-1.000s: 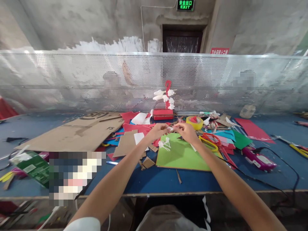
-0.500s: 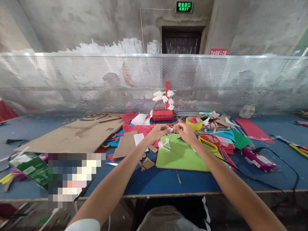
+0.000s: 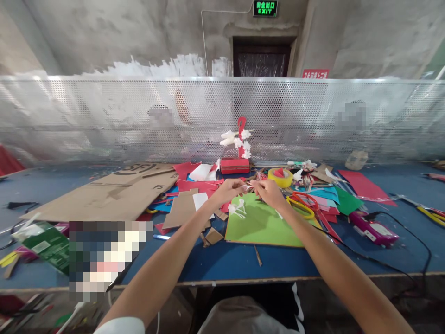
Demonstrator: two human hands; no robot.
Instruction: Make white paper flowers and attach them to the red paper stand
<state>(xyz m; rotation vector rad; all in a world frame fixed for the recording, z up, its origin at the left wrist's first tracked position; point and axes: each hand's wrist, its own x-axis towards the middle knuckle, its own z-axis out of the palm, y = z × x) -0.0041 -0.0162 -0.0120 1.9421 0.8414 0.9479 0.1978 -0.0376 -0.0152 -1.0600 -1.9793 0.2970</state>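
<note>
My left hand (image 3: 230, 191) and my right hand (image 3: 266, 189) meet above the far edge of a green sheet (image 3: 267, 227). Between their fingertips is a small white piece of paper (image 3: 248, 187), pinched from both sides; its exact shape is too small to make out. On the sheet's left part lies a white paper piece with thin stems (image 3: 237, 209). Beyond my hands stands a red upright with white paper flowers (image 3: 245, 144), fixed on a red box (image 3: 235, 166).
Yellow-handled scissors (image 3: 301, 208) and a yellow tape roll (image 3: 280, 177) lie right of my hands. Further right are a purple device (image 3: 373, 230) with a black cord and pliers (image 3: 429, 215). A large cardboard sheet (image 3: 104, 195) covers the left side. A perforated metal panel (image 3: 194, 120) closes off the back.
My fingers have shifted slightly around the white paper piece, my right hand turning a little. Nothing on the table has moved.
</note>
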